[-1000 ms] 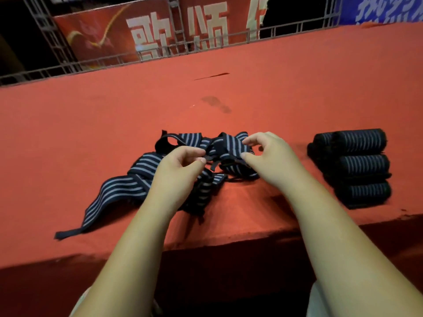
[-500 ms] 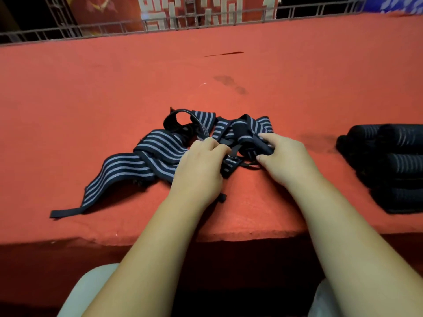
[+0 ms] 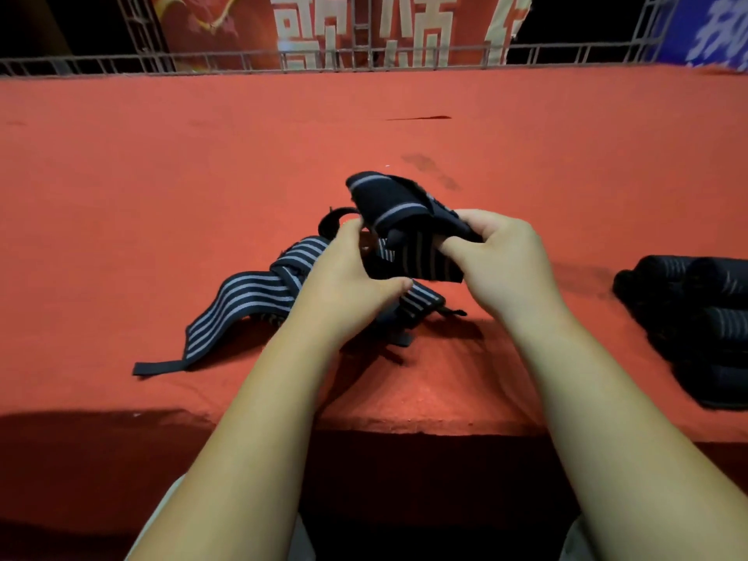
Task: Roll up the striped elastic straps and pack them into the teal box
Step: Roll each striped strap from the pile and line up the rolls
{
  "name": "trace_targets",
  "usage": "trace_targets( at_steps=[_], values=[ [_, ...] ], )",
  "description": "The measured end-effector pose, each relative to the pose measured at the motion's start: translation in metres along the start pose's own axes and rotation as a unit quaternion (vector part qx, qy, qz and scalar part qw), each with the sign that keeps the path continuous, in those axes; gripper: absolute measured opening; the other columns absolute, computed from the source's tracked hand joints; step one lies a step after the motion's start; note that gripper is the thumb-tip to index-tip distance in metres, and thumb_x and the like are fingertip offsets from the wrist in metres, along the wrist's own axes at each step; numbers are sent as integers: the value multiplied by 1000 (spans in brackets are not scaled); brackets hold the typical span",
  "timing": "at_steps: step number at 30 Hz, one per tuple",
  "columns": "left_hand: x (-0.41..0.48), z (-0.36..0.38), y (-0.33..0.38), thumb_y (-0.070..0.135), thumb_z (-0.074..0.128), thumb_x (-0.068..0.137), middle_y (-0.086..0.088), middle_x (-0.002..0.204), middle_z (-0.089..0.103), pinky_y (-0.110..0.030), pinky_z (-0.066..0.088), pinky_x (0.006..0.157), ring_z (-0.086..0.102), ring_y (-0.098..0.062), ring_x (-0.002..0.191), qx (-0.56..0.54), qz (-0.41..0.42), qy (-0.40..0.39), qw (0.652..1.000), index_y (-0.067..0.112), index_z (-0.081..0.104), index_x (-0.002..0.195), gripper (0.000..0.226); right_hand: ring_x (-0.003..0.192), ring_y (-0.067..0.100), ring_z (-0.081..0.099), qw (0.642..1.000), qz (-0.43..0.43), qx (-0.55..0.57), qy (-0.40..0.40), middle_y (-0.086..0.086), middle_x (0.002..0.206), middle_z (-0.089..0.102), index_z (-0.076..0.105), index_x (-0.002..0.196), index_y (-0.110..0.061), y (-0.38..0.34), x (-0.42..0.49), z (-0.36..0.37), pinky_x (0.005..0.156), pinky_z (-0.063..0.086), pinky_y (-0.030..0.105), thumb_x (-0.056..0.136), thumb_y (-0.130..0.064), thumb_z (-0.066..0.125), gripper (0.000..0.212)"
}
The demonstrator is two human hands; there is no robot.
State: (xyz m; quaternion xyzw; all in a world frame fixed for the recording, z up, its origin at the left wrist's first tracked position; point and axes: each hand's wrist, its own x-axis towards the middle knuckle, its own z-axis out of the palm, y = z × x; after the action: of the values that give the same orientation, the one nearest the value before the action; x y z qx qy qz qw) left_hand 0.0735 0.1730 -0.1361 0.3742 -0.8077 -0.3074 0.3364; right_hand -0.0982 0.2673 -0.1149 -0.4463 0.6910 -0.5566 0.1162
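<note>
Both hands are gripping one striped strap (image 3: 409, 232), lifting it above the red table (image 3: 162, 176): the left hand (image 3: 348, 277) and right hand (image 3: 502, 257) are pinching it. More loose straps (image 3: 243, 301) are lying near the table's front edge. Rolled straps (image 3: 696, 317) are sitting by the right edge. Lots of open room is showing behind

A wide red felt-like table covering (image 3: 202, 164) spreads beneath and beyond the hands, with a thin dark slit (image 3: 419, 117) and a faint darker stain (image 3: 431, 172) farther out than the hands. Nearer than the hands, its front edge drops into deep shadow (image 3: 81, 459). Far beyond the hands runs a grey metal lattice railing (image 3: 243, 63); behind it hang a red banner with pale characters (image 3: 364, 26) and, to the right, a blue banner (image 3: 712, 30). The light is dim and warm.
</note>
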Motion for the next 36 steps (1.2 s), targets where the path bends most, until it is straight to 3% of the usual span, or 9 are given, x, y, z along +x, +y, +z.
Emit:
trace_targets(
  at_steps=[2,5,9,13,16,23,26,30,36],
  values=[
    [-1,-16,3,31,94,81,16,137,68,-13,52,90,66,2,121,-181,-25,17,983,31,43,157,91,88,14,79,998,-1,47,-32,-12,88,82,83,106,-35,-13,5,10,86,64,42,87,-14,70,32],
    [-5,-33,1,20,89,90,3,140,70,-25,61,96,73,-4,118,-320,-37,90,943,33,34,165,94,88,5,76,993,-30,56,-99,-15,93,82,82,111,-31,-29,10,24,85,60,31,97,-13,72,25],
    [-9,-51,-10,22,88,91,6,144,64,-29,62,92,77,-8,104,-250,19,113,962,47,37,160,90,103,11,78,982,-64,22,-176,-13,106,82,79,119,-31,-32,4,32,96,62,44,104,-23,69,20],
    [-6,-61,-10,38,85,87,8,118,75,-41,61,86,71,-15,97,-229,-1,135,964,43,68,122,39,106,0,74,991,-82,50,-93,-18,111,80,76,125,-29,-25,-9,31,101,58,40,101,-22,72,25],
    [-8,-56,-3,40,80,90,8,97,75,-38,57,79,69,-13,91,-226,-15,132,965,31,74,105,18,99,2,75,992,-55,100,-44,-15,107,80,74,124,-29,-20,-20,23,88,58,32,99,-23,76,26],
    [-28,-65,19,49,79,93,8,98,78,-25,49,84,69,1,91,-143,-19,0,990,22,78,97,27,59,-1,59,992,-41,113,38,-19,64,66,74,112,-26,-11,-36,-11,58,46,15,99,-22,77,14],
    [-39,-71,30,60,72,91,18,117,74,-21,44,94,66,10,109,-117,-7,-53,992,23,81,89,39,68,1,67,992,-25,125,10,-13,74,76,74,111,-23,-10,-40,-25,66,52,18,99,-18,77,13],
    [-44,-55,50,25,88,91,11,106,76,-19,55,81,73,-1,93,-75,81,-59,992,31,77,107,21,76,5,74,992,-20,119,-34,-7,82,80,78,110,-20,-8,-46,-38,72,58,25,99,-16,76,11],
    [-42,-18,60,33,93,83,17,105,74,-17,51,83,70,0,96,36,170,-50,984,29,78,110,31,79,8,76,992,-10,121,-37,3,90,82,78,109,-21,-6,-52,-46,71,59,24,99,-16,77,12]
  ],
)
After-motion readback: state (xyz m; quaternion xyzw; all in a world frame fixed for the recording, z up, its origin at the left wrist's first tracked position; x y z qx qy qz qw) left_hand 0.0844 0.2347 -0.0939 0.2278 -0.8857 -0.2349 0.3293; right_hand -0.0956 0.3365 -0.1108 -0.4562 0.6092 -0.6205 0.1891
